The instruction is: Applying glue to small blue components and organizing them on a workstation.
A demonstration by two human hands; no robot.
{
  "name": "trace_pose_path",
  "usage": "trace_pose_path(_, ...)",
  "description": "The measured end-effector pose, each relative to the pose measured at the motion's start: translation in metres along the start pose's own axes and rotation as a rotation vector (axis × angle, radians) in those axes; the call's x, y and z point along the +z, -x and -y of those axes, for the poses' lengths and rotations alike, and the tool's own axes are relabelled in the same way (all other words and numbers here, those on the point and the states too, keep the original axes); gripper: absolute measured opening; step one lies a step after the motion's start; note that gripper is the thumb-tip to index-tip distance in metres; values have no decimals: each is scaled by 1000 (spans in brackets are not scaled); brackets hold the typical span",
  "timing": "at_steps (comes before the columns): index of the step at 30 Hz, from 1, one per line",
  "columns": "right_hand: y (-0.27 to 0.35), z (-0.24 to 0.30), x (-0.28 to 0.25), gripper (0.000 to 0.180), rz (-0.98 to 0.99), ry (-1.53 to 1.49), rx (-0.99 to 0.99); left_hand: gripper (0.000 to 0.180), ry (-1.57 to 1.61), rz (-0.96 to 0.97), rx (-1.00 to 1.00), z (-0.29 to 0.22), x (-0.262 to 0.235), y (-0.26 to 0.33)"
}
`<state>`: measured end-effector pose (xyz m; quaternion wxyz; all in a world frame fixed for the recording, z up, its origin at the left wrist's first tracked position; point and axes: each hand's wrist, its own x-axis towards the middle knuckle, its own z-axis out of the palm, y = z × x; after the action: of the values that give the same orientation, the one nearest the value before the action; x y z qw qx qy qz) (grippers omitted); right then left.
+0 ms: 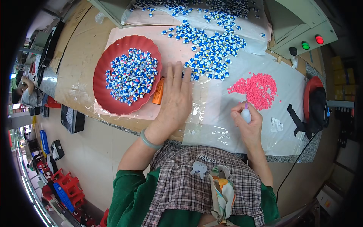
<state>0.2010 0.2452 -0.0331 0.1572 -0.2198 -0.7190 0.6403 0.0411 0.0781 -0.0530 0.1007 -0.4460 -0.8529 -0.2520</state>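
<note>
**Right Hand (pixel 248 123) Gripping Bottle (pixel 246 114), Left Hand (pixel 176 92) Flat**

Your right hand closes around the small, pale bottle, its purple tip pointing toward the pink pieces (pixel 261 90). The bottle is just beside the lower edge of this pile, on the right part of the worktop (pixel 211 145).

Your left hand is open, back upward, with the fingers extended. It is between the red bowl (pixel 100 89) and the main spread of blue-and-white pieces (pixel 211 53); whether the fingertips touch any piece, you cannot tell. The orange object (pixel 158 91) lies just beside this hand, near the bowl rim. The bowl holds mixed small pieces (pixel 130 77).

A white scrap (pixel 276 125) lies below the pink pile. At the upper right, the machine housing (pixel 325 22) carries 1 green button (pixel 305 45) and 1 red button (pixel 319 39).
</note>
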Motion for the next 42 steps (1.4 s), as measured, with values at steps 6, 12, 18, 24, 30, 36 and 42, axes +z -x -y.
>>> trace_pose_path(6,2,-6,-2,6,30,22,-24,54,-3,62,-66,-5,10,-1)
trace_pose_path(12,3,-9,-8,5,46,44,4,48,7,-25,58,-3,-14,-8)
trace_pose_path(18,3,-11,-8,7,52,54,-3,31,-223,84,82,5,-25,-4)
trace_pose_path(24,5,-11,-8,7,59,32,-12,26,39,53,-23,0,-10,-4)
trace_pose_path(30,4,-12,-10,7,56,41,-2,28,184,-4,2,-4,1,-7)
trace_pose_path(36,5,-11,-16,14,61,13,51,25,575,44,-287,-14,-14,-3)
trace_pose_path(42,5,-6,-13,27,94,-255,74,23,881,60,-264,-23,-16,7)
